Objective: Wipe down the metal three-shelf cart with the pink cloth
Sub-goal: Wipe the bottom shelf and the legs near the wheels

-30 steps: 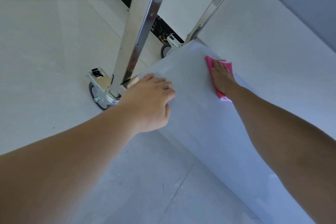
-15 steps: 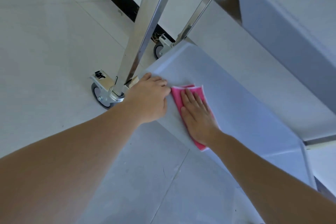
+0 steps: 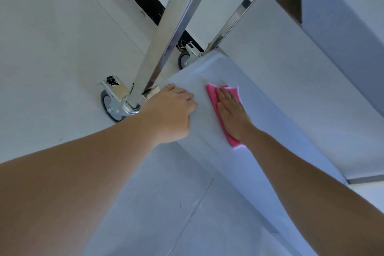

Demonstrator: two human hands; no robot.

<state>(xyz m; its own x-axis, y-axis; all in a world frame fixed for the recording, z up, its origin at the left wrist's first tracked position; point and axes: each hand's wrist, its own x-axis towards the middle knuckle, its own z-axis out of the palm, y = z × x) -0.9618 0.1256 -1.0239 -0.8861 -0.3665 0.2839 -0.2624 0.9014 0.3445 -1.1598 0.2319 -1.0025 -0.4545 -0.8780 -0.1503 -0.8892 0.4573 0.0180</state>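
The pink cloth (image 3: 214,100) lies flat on the bottom shelf (image 3: 259,151) of the cart, a little right of the frame's centre, pinned under my right hand (image 3: 231,113). That hand is spread open, fingers straight and pointing toward the upper left of the frame, palm pressing the cloth down; pink shows past my fingertips and again at my wrist. The shelf runs as a long pale band from its corner at centre frame down to the lower right, so most of what is left to wipe lies back along my right forearm, and I judge the next stroke wants to follow that long axis. My left hand (image 3: 172,112) sits just left of the cloth, apart from it, fingers curled over the shelf's near edge at the corner beside the cart leg (image 3: 166,48), steadying the cart. Below that leg a wheel (image 3: 110,106) rests on the tiled floor (image 3: 52,58). A second wheel (image 3: 184,59) shows farther up, and the next shelf (image 3: 342,27) overhangs at upper right
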